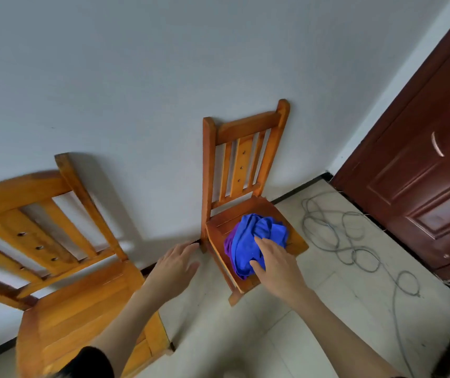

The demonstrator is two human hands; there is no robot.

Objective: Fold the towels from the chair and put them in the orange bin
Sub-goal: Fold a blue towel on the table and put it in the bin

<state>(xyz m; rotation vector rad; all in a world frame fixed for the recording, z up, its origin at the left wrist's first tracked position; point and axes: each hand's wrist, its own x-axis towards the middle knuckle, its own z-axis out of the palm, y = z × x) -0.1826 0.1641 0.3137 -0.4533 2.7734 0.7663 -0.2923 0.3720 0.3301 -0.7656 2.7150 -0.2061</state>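
- Two wooden chairs stand against the wall: far chair (245, 203) at 12 o'clock, near chair (76, 301) at 8 o'clock with a bare seat.
- Blue towel (256, 241), crumpled on the far chair's seat; a purple towel (228, 242) shows under its 9 o'clock edge. Both unfolded, apparently heaped for collection.
- Right hand (275, 264): fingers spread and extended onto the blue towel, touching it, nothing gripped yet; judged about to gather it.
- Left hand (176, 264): open, holding nothing, at 9 o'clock of the seat, likely ready to assist.
- Grey cable (354, 241), loose on the floor at 3 o'clock; brown door (423, 159) behind it.
- Orange bin: not in view.
- Writing, brands: none legible.
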